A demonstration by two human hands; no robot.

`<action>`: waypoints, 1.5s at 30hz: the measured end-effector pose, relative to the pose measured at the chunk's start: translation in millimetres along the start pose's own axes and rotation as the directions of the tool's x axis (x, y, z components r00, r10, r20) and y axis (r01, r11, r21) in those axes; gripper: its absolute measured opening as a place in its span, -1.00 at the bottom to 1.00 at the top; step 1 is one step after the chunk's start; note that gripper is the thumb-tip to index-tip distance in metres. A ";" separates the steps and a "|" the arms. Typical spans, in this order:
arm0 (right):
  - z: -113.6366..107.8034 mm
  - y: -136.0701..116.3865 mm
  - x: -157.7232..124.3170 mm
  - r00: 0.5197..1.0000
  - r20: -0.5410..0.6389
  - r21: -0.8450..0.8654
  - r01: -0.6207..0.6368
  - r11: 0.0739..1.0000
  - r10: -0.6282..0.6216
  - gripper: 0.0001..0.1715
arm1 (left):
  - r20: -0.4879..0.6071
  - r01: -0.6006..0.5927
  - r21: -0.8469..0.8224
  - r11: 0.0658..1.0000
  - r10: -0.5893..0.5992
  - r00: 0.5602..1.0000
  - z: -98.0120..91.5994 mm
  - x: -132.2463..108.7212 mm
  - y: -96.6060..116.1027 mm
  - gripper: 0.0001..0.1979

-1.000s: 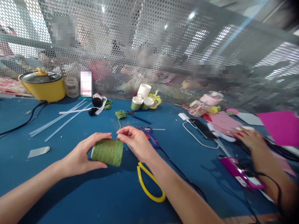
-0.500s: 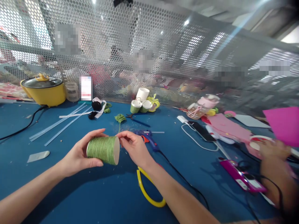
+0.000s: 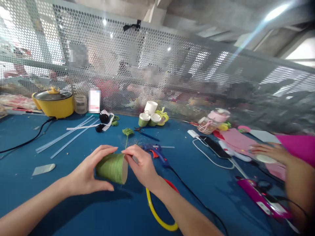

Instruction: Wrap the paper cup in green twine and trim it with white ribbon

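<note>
Single head-worn view: looks forward and down across the blue worktop point(image 3: 221, 177) toward the perforated screen point(image 3: 172, 65) at its far edge. Left hand point(image 3: 85, 175) and right hand point(image 3: 141, 165) close, low centre.

Left of you the blue table point(image 3: 49, 200) lies bare this side of the glue sticks point(image 3: 64, 133). Beyond your right hand point(image 3: 144, 167) the glue gun point(image 3: 157, 152), its black cord point(image 3: 195, 196) and the yellow loop point(image 3: 154, 211) block the way (a co-worker's hand point(image 3: 268, 151) rests farther right).

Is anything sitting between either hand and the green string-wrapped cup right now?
Nothing visible does. The left hand grips the green string-wrapped cup around its side, and the right hand touches its rim. The glue gun lies on the blue table beyond the right hand, clear of the cup.
</note>
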State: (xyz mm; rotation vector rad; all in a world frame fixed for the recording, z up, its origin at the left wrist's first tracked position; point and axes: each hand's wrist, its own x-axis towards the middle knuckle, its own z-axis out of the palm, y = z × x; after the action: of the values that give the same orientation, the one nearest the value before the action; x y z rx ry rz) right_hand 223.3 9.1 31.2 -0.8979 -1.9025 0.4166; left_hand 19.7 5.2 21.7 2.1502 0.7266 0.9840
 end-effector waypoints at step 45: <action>1.5 -4.0 1.7 0.984 0.171 -0.036 -0.041 0.999 0.046 -0.79 | 0.151 0.053 0.294 0.954 -0.102 0.983 14.3 0.8 7.9 -0.61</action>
State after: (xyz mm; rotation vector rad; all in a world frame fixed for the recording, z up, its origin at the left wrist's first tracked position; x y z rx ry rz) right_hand 219.9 7.8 33.9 -0.9519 -2.0545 0.5046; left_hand 33.2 -3.9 20.8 2.3993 0.9126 0.6807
